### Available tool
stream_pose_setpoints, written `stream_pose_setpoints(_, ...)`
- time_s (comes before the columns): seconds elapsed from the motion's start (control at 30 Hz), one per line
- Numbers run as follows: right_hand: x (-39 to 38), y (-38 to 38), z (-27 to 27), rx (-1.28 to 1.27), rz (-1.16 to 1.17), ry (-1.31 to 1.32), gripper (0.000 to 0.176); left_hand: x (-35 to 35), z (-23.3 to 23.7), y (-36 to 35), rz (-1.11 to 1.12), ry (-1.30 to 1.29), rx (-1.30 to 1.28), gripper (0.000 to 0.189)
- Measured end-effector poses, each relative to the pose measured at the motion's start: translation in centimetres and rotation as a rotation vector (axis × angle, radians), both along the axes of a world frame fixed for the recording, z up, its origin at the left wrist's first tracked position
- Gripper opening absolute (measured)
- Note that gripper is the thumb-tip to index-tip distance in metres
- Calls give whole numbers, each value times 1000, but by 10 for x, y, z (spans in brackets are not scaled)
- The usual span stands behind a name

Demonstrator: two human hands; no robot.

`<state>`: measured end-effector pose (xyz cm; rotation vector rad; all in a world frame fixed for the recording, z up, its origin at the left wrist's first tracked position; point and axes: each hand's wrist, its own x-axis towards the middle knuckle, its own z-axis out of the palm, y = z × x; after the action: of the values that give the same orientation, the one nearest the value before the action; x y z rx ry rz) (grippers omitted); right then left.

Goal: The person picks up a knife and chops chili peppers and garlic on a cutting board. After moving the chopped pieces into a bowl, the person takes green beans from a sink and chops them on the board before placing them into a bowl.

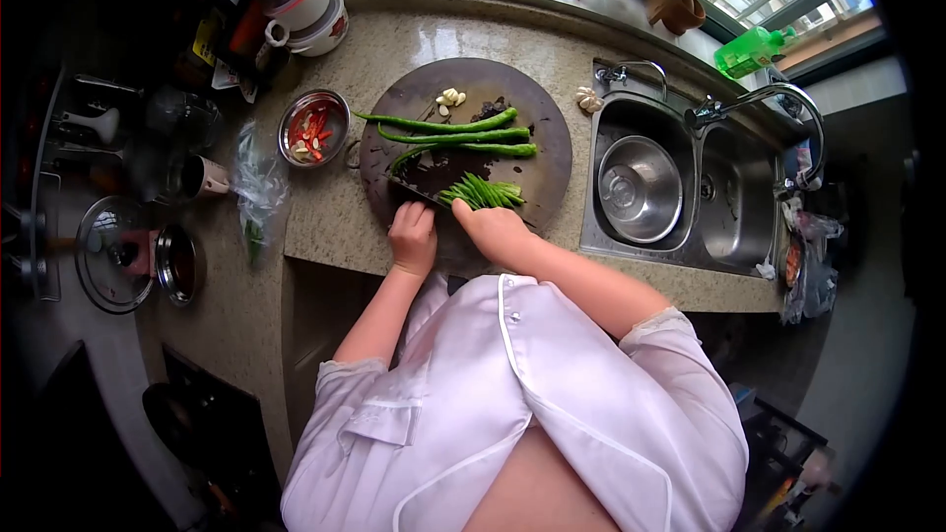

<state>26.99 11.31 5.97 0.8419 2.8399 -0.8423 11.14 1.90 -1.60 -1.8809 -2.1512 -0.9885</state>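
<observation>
My right hand is closed around a knife, its handle mostly hidden in the fist. The dark blade points left across the near part of a round cutting board. Just beyond this hand lies a pile of cut green pepper strips. My left hand is at the board's near left edge, beside the blade, fingers bent and pressed together; what they hold, if anything, is hidden. Several long whole green peppers lie across the board's middle. Peeled garlic cloves sit behind them, near dark scraps.
Left of the board is a metal bowl with cut red pepper and garlic. A plastic bag lies farther left. On the right, the double sink holds a metal basin. A garlic bulb sits by the sink's corner.
</observation>
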Motion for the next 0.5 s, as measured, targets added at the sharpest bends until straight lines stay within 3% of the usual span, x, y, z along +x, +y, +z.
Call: stream_pose_setpoints(0.5, 47, 1, 36, -70, 18, -124, 21, -1, 1, -1, -10, -54, 103, 18)
